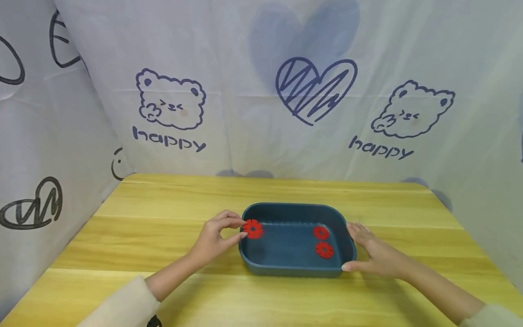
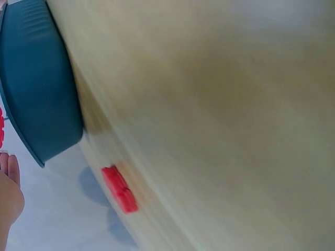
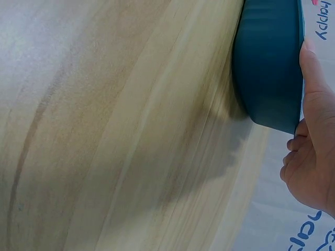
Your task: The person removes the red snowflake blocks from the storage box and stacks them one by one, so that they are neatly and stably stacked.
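Observation:
A dark blue oblong plastic bin [image 1: 292,271] stands on the table with two red notched discs, a far one [image 1: 321,233] and a near one [image 1: 324,250], lying at the right of its floor. My left hand [image 1: 216,234] pinches another red notched disc [image 1: 253,229] between thumb and fingertips, at the bin's left rim. At the opposite end, my right hand [image 1: 373,254] holds the bin, thumb at the near corner and fingers at the far side. The right wrist view shows that thumb [image 3: 313,70] along the rim of the bin [image 3: 269,63].
The bin rests on a yellow wood-grain table [image 1: 163,200]. A red piece [image 2: 119,189] lies on the tabletop beyond the bin in the left wrist view. White cloth [image 1: 241,136] printed with bears and hearts hangs behind and beside the table. A small black object [image 1: 154,321] shows beside the left sleeve.

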